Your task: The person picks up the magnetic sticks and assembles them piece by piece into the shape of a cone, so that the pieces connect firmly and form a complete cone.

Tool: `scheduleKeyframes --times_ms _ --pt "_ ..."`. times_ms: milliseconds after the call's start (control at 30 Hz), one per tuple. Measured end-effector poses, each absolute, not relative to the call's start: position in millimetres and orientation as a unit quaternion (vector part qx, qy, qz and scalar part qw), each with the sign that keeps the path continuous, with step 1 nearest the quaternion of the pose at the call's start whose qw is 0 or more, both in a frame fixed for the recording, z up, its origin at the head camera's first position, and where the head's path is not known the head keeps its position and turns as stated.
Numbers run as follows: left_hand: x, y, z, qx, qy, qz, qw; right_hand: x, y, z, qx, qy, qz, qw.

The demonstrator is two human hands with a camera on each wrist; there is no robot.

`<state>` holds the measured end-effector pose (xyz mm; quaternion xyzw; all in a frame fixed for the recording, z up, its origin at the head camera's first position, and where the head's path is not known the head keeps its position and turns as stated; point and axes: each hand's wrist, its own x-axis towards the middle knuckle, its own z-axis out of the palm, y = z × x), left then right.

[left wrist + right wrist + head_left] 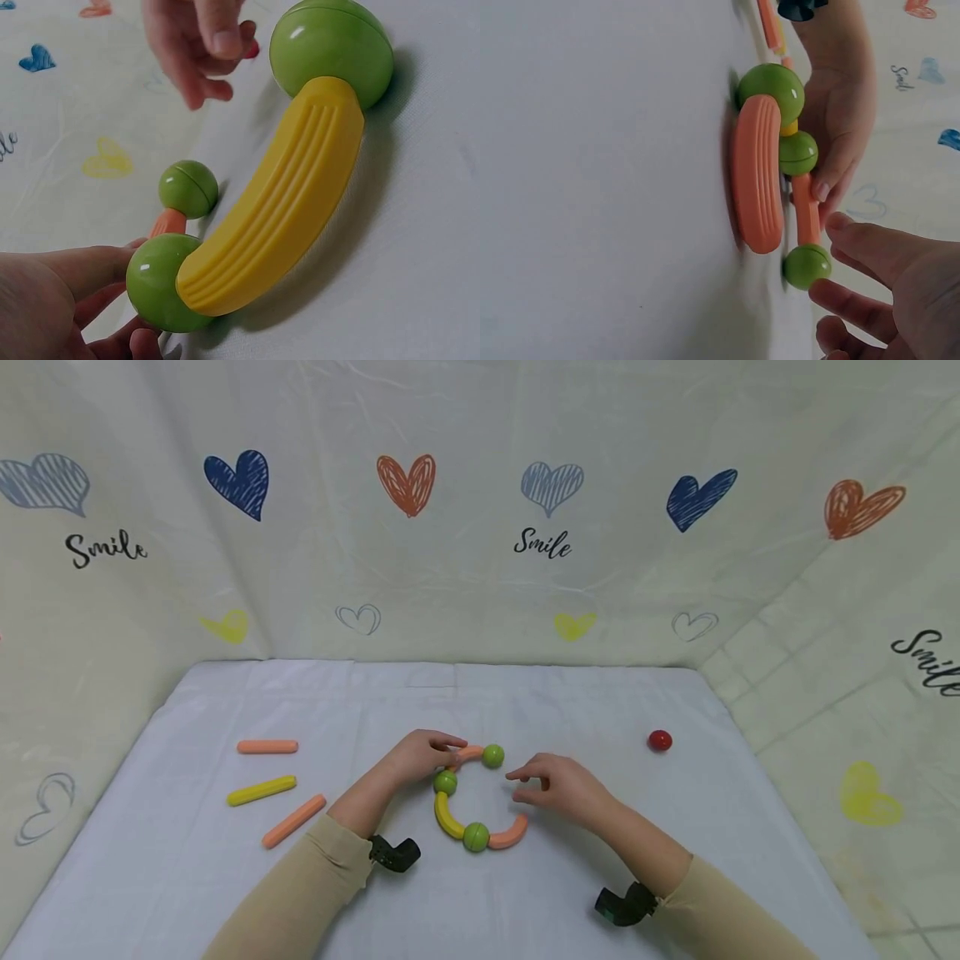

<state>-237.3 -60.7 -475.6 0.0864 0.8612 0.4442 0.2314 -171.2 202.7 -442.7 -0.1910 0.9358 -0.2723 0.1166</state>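
Note:
A ring-shaped chain of toy pieces lies on the table: green balls (476, 837) joined by a yellow curved rod (274, 202) and orange curved rods (757, 176), with a gap on its right side. At the chain's upper left, my left hand (423, 756) holds the upper orange curved rod (805, 210) between thumb and fingers, beside a green ball (165, 281). My right hand (562, 785) hovers just right of the gap, thumb and index finger apart, holding nothing. The green ball at the chain's upper end (492, 756) is nearest to it.
To the left lie two straight orange rods (267, 747) (294, 821) and a straight yellow rod (262, 791). A red ball (660, 741) sits at the right. Behind the white-covered table (600, 702) hangs a cloth (480, 577) printed with hearts.

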Motion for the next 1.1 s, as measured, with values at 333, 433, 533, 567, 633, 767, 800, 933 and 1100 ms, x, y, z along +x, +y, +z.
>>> scheduleKeyframes --times_ms 333,433,533,567,633,767,800,933,1100 --pt "-237.7 -61.5 -475.7 0.082 0.863 0.443 0.229 -148.3 208.8 -443.2 -0.213 0.923 -0.283 0.148" --pt "-238.2 -61.4 -476.2 0.082 0.862 0.444 0.231 -146.4 208.1 -444.8 -0.210 0.921 -0.284 0.164" --pt "-238.6 -61.6 -476.3 0.083 0.861 0.444 0.233 -145.5 208.1 -447.6 -0.214 0.918 -0.284 0.173" --pt "-238.7 -61.6 -476.3 0.083 0.861 0.444 0.234 -145.4 208.2 -448.9 -0.219 0.917 -0.282 0.175" --pt "-238.8 -61.5 -476.2 0.083 0.861 0.444 0.235 -144.9 208.3 -451.4 -0.229 0.916 -0.278 0.177" --pt "-238.9 -61.0 -476.4 0.084 0.861 0.443 0.236 -143.8 207.3 -455.5 -0.250 0.914 -0.269 0.176" --pt "-238.8 -61.0 -476.3 0.083 0.861 0.444 0.236 -143.5 206.9 -456.1 -0.253 0.914 -0.266 0.174" --pt "-238.1 -60.8 -476.4 0.085 0.860 0.445 0.235 -142.0 204.5 -457.5 -0.265 0.915 -0.254 0.166" --pt "-236.1 -60.4 -473.8 0.089 0.861 0.440 0.238 -142.3 202.8 -459.4 -0.288 0.919 -0.227 0.148"
